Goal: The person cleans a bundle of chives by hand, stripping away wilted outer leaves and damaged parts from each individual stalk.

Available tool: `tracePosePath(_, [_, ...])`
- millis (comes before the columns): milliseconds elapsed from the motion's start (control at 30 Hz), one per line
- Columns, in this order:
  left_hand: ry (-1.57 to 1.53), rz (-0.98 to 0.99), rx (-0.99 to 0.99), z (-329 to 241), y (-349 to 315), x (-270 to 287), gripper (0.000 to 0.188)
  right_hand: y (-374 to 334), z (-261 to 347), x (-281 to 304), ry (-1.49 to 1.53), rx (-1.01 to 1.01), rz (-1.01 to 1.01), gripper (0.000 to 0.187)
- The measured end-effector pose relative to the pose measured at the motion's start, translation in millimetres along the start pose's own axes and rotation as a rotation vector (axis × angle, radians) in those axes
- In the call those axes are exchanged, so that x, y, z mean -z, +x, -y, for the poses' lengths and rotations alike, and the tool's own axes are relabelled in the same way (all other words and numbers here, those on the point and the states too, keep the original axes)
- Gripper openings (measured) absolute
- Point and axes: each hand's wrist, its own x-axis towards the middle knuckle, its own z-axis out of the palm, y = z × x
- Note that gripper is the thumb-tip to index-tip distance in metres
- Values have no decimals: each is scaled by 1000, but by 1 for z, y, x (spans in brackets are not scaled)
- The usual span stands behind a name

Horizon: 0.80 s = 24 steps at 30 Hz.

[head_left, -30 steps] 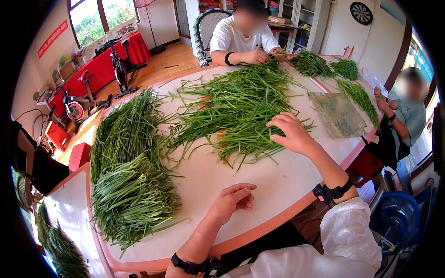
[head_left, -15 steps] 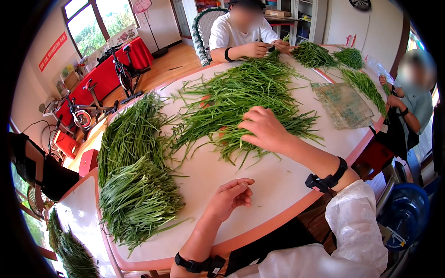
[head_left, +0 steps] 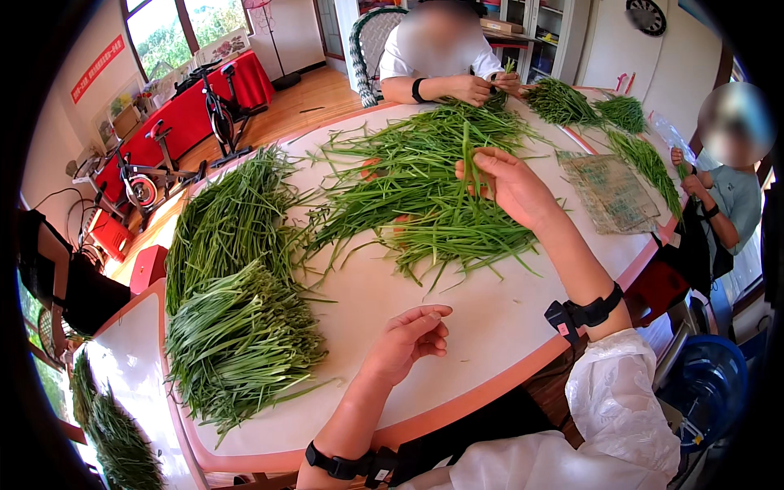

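Right hand [head_left: 520,189]: fingers pinching upright green stalk [head_left: 467,149] above centre pile [head_left: 400,184] on worktop [head_left: 490,322]. Left hand [head_left: 406,344] loosely curled, looks empty. Risk: tangled leaves could drag neighbours; light pinch might slip.

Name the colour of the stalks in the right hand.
The stalks in the right hand are green; head view.
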Motion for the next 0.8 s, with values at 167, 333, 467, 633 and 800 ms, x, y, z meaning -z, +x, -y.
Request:
tracePosePath(167, [16, -6, 3, -2, 2, -2, 23, -10, 22, 45, 112, 193, -144, 20])
tracePosePath(333, [23, -10, 15, -1, 2, -3, 24, -24, 56, 82, 212, 483, -445, 21])
tracePosePath(467, [2, 13, 18, 1, 4, -2, 25, -43, 83, 93, 271, 486, -446, 21])
tracePosePath(633, [-46, 8, -35, 1, 0, 4, 28, -71, 40, 13, -4, -152, 45, 17])
tracePosePath(800, [-121, -88, -183, -4, 3, -4, 30, -78, -43, -31, -231, -341, 271, 18])
